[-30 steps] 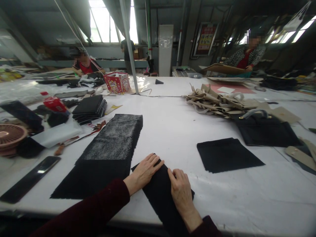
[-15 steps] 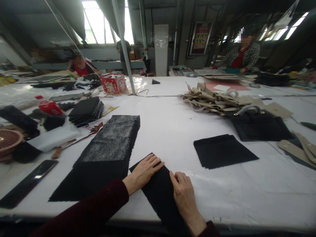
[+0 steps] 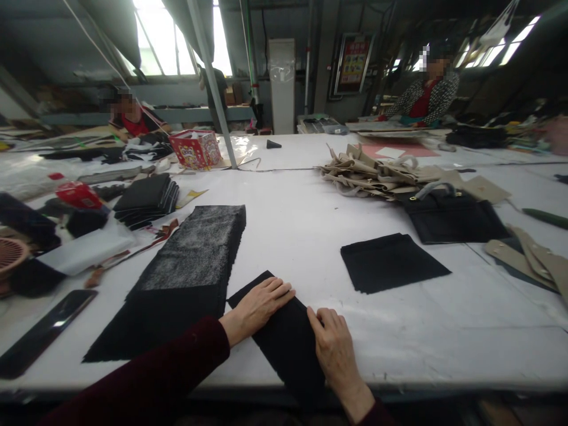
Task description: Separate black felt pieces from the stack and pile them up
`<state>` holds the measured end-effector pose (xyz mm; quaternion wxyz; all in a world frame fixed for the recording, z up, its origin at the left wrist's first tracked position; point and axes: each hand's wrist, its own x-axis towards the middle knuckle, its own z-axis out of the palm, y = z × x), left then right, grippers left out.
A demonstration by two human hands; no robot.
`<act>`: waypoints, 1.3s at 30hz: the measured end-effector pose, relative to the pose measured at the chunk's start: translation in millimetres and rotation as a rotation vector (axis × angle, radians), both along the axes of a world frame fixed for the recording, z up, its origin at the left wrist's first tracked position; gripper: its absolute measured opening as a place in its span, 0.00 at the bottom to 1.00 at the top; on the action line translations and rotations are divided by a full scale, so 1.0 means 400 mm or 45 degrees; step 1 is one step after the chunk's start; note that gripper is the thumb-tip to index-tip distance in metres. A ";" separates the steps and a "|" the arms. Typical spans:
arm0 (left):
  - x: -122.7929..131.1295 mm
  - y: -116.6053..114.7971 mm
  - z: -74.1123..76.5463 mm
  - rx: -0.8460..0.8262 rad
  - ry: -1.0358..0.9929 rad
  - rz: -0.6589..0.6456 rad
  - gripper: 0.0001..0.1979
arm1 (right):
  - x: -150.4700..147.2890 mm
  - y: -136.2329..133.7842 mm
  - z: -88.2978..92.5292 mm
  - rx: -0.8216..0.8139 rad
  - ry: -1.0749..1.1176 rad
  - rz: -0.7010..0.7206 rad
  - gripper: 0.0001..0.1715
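Observation:
A strip of black fabric (image 3: pixel 288 343) lies slantwise at the table's front edge, its near end hanging over. My left hand (image 3: pixel 261 302) rests flat on its far part, fingers stretched along the fold. At the right edge of the strip, my right hand (image 3: pixel 333 343) has its fingers curled and grips that edge; its thumb is mostly hidden. Left of the hands lies a thick stack of black fabric pieces (image 3: pixel 186 254), the upper part speckled grey. A separate folded black piece (image 3: pixel 393 263) is on the table to the right.
Beige straps and pieces (image 3: pixel 373 174) are heaped beyond, beside a black bag (image 3: pixel 457 219) with a grey handle. A phone (image 3: pixel 47 331), a fan (image 3: pixel 11 260) and a folded black stack (image 3: pixel 146 198) occupy the left. Co-workers are across the white table (image 3: pixel 284 207).
The view has turned slightly right, so the surroundings sit further left. Both hands stay on the fabric strip in nearly the same positions.

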<state>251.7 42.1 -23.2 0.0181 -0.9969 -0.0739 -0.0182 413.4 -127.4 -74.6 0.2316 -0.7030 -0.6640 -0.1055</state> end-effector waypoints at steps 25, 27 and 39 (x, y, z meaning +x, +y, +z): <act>0.035 -0.056 0.005 0.014 0.108 -0.032 0.30 | 0.020 -0.058 0.009 -0.012 -0.029 -0.066 0.19; 0.039 -0.062 0.009 -0.002 0.082 -0.058 0.29 | 0.021 -0.063 0.010 -0.014 -0.025 -0.080 0.19; 0.054 -0.097 -0.008 -0.033 0.155 -0.044 0.34 | 0.020 -0.087 0.023 -0.046 -0.013 -0.145 0.17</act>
